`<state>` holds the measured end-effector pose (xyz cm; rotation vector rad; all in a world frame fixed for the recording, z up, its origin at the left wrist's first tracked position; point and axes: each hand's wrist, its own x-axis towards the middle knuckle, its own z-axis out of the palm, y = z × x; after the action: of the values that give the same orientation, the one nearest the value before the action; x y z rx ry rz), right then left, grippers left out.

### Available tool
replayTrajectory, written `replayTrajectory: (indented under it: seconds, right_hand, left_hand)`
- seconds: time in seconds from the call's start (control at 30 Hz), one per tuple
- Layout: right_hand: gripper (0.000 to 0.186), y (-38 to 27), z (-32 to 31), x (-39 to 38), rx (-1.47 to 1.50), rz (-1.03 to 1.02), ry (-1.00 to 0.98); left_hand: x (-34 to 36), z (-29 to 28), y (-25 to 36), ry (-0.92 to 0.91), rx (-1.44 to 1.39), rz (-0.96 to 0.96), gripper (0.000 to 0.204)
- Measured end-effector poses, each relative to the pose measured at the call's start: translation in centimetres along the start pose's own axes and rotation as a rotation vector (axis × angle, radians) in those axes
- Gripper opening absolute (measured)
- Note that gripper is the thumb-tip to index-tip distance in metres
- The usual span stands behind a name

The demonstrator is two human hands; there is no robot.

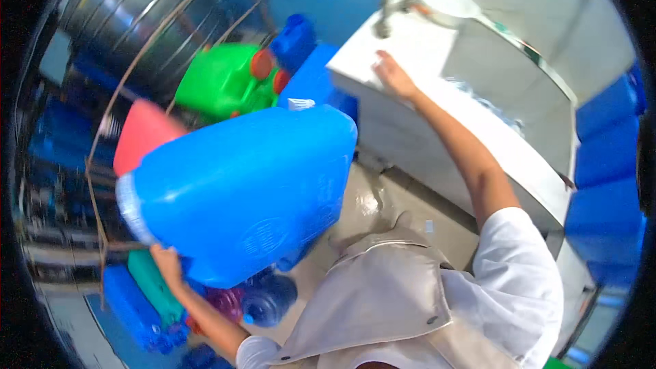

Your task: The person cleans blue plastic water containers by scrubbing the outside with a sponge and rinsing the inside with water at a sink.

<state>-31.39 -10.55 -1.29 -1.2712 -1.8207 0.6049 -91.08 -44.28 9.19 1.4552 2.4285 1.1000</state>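
My left hand (168,266) grips a large light-blue jerrycan (239,184) at its lower left end. The jerrycan lies tilted across the left middle of the view, beside a green jerrycan (219,78) with red caps and a pink container (141,130). My right hand (396,78) is open, fingers apart, at the white ledge (355,57) of a sink unit below a metal tap (386,14); whether it touches the surface I cannot tell.
Blue containers (608,219) stand stacked at the right. Behind the jerrycans are ropes and a large steel tank (109,10). More containers (130,304) and large bottles (270,297) lie low at the left. My feet are on the tiled floor (369,201).
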Motion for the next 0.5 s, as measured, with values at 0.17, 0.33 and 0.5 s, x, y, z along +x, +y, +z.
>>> replayTrajectory:
  seconds: [0.17, 0.33, 0.5]
  right_hand:
    - [0.038, 0.7, -15.7, -7.7, -0.018, 0.019, 0.11]
    - [0.034, 5.0, -31.4, -17.8, 0.106, 0.408, 0.523]
    - [0.031, 6.8, -40.4, -27.5, 0.141, 0.435, 0.92]
  left_hand:
    - [6.1, -0.6, 21.3, -0.118, -0.579, 0.322, 0.051]
    - [6.1, 8.6, 43.9, -0.514, -0.959, 0.669, 0.059]
    - [-3.6, 20.6, 64.4, -0.479, -0.706, 0.954, 0.034]
